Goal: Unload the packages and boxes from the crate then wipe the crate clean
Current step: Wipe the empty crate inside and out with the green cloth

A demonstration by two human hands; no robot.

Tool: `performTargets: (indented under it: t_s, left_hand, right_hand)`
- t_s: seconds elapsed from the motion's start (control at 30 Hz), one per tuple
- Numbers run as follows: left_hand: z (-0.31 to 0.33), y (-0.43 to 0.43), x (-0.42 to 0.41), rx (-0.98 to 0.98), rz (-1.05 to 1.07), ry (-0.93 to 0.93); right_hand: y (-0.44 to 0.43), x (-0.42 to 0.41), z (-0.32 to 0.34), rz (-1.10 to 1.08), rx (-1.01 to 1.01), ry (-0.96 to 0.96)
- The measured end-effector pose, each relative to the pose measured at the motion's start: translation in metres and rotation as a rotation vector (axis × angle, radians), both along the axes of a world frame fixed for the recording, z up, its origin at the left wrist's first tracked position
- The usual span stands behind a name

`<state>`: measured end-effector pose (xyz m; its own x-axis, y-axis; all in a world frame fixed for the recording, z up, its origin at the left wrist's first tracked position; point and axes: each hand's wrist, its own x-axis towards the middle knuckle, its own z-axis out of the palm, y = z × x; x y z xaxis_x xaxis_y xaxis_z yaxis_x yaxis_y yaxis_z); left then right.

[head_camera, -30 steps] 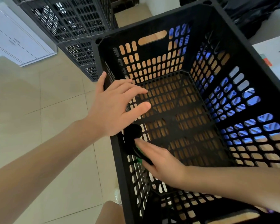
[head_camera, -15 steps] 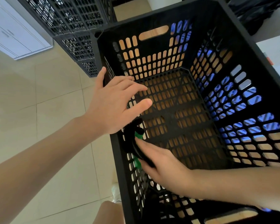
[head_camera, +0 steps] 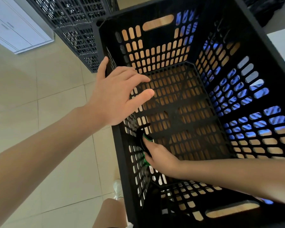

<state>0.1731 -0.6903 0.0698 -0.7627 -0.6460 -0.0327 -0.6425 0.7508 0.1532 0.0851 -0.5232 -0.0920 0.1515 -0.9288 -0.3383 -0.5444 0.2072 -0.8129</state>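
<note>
Right hand [head_camera: 163,159] nudges the black-and-green cloth [head_camera: 142,140] slightly along the nine o'clock wall of the empty crate [head_camera: 119,150], fingers pressing it flat. Left hand [head_camera: 115,94] rests spread-fingered on that rim. Cloth could snag in the slots, I reckon.

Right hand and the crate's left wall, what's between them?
A black and green cloth, which the right hand presses against the inside of the crate's left wall; the head view shows it.
</note>
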Motion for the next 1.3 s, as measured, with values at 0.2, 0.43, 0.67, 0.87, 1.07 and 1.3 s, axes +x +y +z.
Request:
performTargets:
  t_s: [0.2,0.43,0.67,0.87,1.07,1.3]
  left_hand:
    - [0.006,0.006,0.006,0.054,-0.043,0.114]
    - [0.008,0.022,0.01,0.09,-0.073,0.191]
    - [0.005,0.021,0.006,0.084,-0.023,0.196]
    - [0.004,0.02,0.005,0.07,-0.027,0.2]
    - [0.004,0.02,0.006,0.081,-0.031,0.222]
    - [0.003,0.02,0.008,0.098,-0.026,0.25]
  right_hand:
    - [0.024,-0.02,0.066,0.215,-0.461,0.012]
    - [0.024,-0.032,0.043,0.516,-0.691,0.196]
    - [0.006,-0.041,-0.024,0.604,-0.491,0.296]
    - [-0.003,-0.048,-0.033,0.646,-0.338,0.395]
    - [0.007,-0.045,0.057,0.441,-0.436,0.084]
    - [0.012,-0.041,0.109,0.44,-0.678,0.09]
